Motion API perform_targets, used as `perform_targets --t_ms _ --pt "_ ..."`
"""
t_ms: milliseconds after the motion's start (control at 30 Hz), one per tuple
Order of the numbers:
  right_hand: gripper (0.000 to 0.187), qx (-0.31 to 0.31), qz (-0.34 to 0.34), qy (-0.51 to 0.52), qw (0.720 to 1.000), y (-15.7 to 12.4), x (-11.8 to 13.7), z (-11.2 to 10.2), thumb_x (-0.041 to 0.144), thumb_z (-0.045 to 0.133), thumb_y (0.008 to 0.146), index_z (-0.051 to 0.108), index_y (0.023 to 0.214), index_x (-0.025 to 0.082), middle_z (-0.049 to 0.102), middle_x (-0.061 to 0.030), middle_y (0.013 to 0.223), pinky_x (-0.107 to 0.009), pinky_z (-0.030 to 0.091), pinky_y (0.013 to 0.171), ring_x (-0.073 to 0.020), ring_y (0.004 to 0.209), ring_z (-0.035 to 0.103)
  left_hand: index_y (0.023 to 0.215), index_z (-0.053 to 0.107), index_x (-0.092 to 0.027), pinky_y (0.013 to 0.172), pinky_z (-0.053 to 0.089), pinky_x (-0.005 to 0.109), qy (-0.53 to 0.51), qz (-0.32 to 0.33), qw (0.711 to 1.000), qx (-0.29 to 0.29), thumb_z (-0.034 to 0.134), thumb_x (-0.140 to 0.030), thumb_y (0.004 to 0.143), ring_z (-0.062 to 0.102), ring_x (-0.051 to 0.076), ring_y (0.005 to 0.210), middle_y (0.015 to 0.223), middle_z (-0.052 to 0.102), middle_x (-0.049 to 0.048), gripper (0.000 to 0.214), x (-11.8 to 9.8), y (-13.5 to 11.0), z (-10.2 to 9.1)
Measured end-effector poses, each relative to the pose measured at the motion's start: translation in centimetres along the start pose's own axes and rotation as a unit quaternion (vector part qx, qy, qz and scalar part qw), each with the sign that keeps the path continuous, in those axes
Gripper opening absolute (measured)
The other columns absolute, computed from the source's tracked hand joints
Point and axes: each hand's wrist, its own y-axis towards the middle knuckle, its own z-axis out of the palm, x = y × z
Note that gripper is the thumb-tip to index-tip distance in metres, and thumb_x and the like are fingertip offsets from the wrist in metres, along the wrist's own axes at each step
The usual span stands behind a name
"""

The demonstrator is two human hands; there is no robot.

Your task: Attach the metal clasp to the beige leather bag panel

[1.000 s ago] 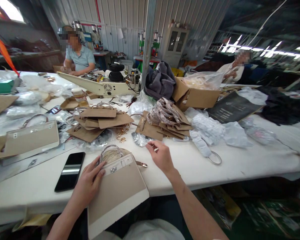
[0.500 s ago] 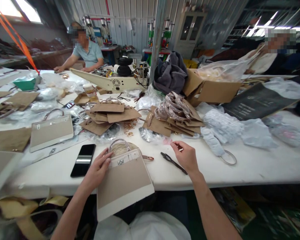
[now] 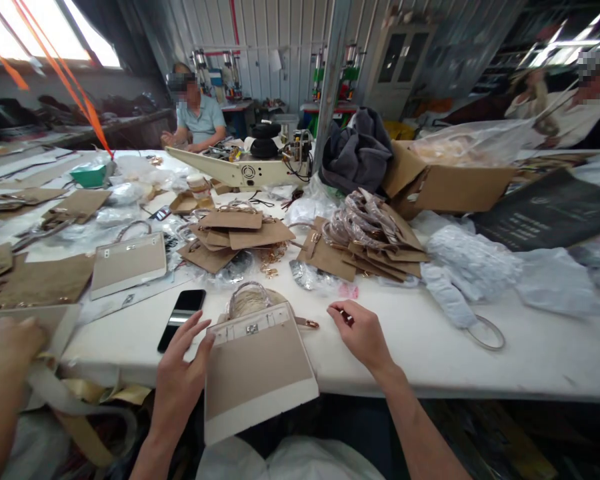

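Note:
A beige handbag point(image 3: 260, 363) with a pale border and a small metal lock plate lies tilted over the table's front edge. Its arched handle point(image 3: 250, 291) is wrapped in clear film, and a strap with a metal tip sticks out at right. My left hand point(image 3: 183, 367) is at the bag's left edge, fingers spread, thumb near or touching the border. Right of the bag, my right hand point(image 3: 363, 333) hovers above the table with thumb and forefinger pinched; anything between them is too small to make out. A black phone point(image 3: 181, 320) lies beyond my left hand.
Brown bag pieces point(image 3: 245, 230) and film-wrapped handles point(image 3: 353, 220) are piled ahead. White plastic wrapping point(image 3: 470, 260) and a cardboard box point(image 3: 460, 187) stand at right. Another person's hand point(image 3: 15, 340) works on a beige panel at far left. A person point(image 3: 200, 117) sits across the table.
My left fingers have lifted off the bag and spread. My right hand has moved left toward the bag, and the black tool beside it no longer shows. A co-worker's arm has entered at left.

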Motion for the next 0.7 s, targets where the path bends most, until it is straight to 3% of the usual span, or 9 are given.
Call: perform_targets --t_ms 133,333,567,700 --pt "0.024 0.008 -0.004 0.001 1.000 0.1 0.0 0.6 0.041 0.059 0.110 0.076 0.102 0.026 0.079 -0.0076 0.100 -0.040 0.054 0.081 -0.0272 0.085 0.071 0.121 0.076 -0.032 0.127 0.049 0.058 -0.002 -0.041 0.998 -0.038 0.064 -0.055 0.101 0.064 0.033 0.142 0.150 0.070 0.0051 0.033 -0.3 -3.0 -0.8" --pt "0.024 0.021 -0.023 0.010 0.999 0.9 0.4 1.1 0.042 0.059 0.110 0.076 0.102 0.027 0.079 -0.0065 0.100 -0.041 0.054 0.077 -0.0263 0.082 0.071 0.117 0.074 -0.033 0.132 0.042 0.062 -0.006 -0.068 0.993 -0.092 0.065 -0.051 0.102 0.064 0.033 0.139 0.146 0.070 0.0042 0.026 2.8 -6.7 -1.4" --pt "0.023 0.019 -0.067 0.017 0.997 3.3 1.9 2.0 0.042 0.061 0.109 0.077 0.100 0.027 0.079 -0.0071 0.099 -0.042 0.054 0.078 -0.0271 0.082 0.071 0.112 0.077 -0.035 0.126 0.050 0.063 -0.019 -0.098 0.987 -0.129 0.066 -0.056 0.100 0.070 0.035 0.128 0.132 0.077 0.0034 0.026 3.7 -7.8 -1.5" --pt "0.020 0.056 -0.111 0.011 0.992 7.3 4.5 4.0 0.037 0.062 0.108 0.078 0.102 0.027 0.080 -0.0063 0.101 -0.039 0.054 0.083 -0.0263 0.086 0.073 0.106 0.079 -0.035 0.117 0.058 0.058 -0.026 -0.112 0.988 -0.105 0.065 -0.059 0.099 0.075 0.034 0.120 0.124 0.080 0.0033 0.028 3.3 -7.8 -1.0"
